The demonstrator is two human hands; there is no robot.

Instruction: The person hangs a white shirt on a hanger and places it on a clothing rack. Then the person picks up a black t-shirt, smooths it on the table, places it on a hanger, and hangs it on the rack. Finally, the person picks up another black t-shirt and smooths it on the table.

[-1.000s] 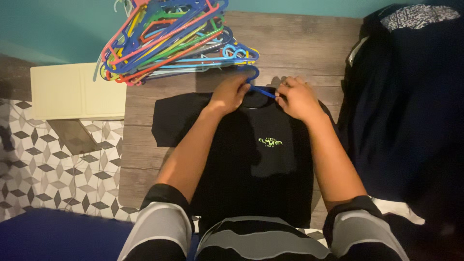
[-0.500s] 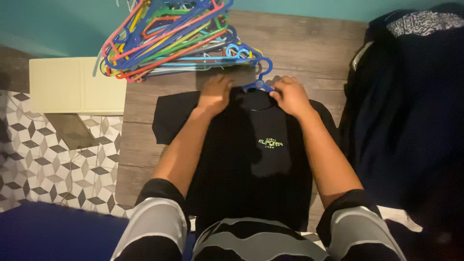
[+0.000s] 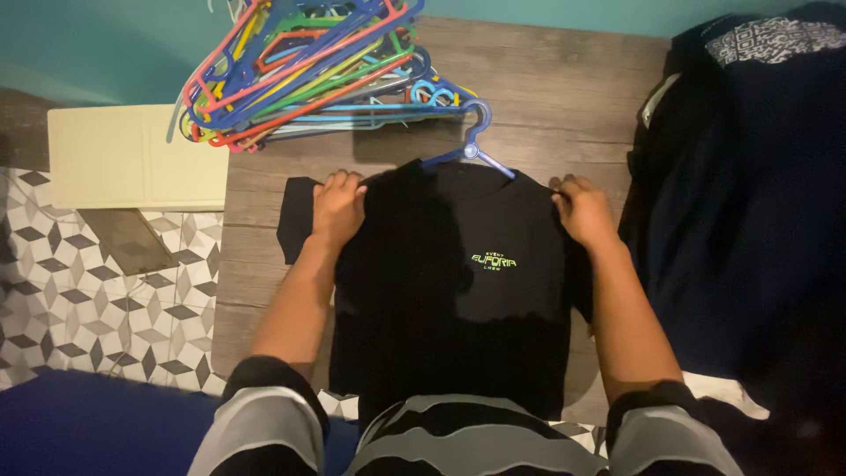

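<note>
A black T-shirt (image 3: 449,291) lies flat, front up, on a wooden table (image 3: 546,79), its hem reaching the near edge by the person's lap. A blue hanger (image 3: 471,145) sits inside the neck, with the hook and part of its arms showing above the collar. Left hand (image 3: 337,207) rests on the left shoulder of the shirt, fingers curled down onto the cloth; right hand (image 3: 583,210) is on the right shoulder, fingers bent over the seam, gripping fabric. A heap of coloured hangers (image 3: 308,66) lies on the table's far left, just beyond the hook. Dark clothes (image 3: 740,194) are piled to the right. A cream board (image 3: 132,159) juts out beside the table, above a patterned tile floor (image 3: 97,291)
</note>
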